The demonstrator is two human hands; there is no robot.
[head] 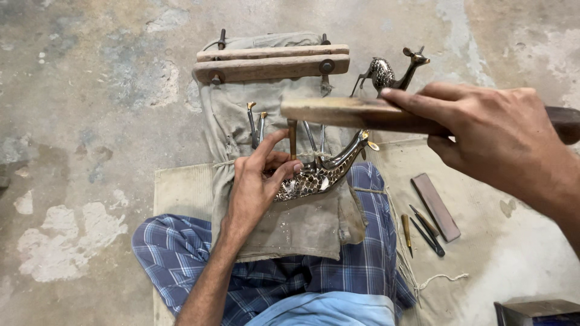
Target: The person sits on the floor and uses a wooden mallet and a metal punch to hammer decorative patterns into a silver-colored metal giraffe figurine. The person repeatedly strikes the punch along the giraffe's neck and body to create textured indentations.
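A metal deer figure lies on its side on a grey cloth spread over my lap. My left hand rests on the figure and pinches a thin chisel upright against it. My right hand grips a wooden mallet, held level just above the chisel's top. The mallet's far end runs out of view at the right.
A wooden clamp of two bars lies at the cloth's far end. A second deer figure stands behind it. Several more chisels poke from the cloth. A flat sharpening stone and loose chisels lie on the mat at the right.
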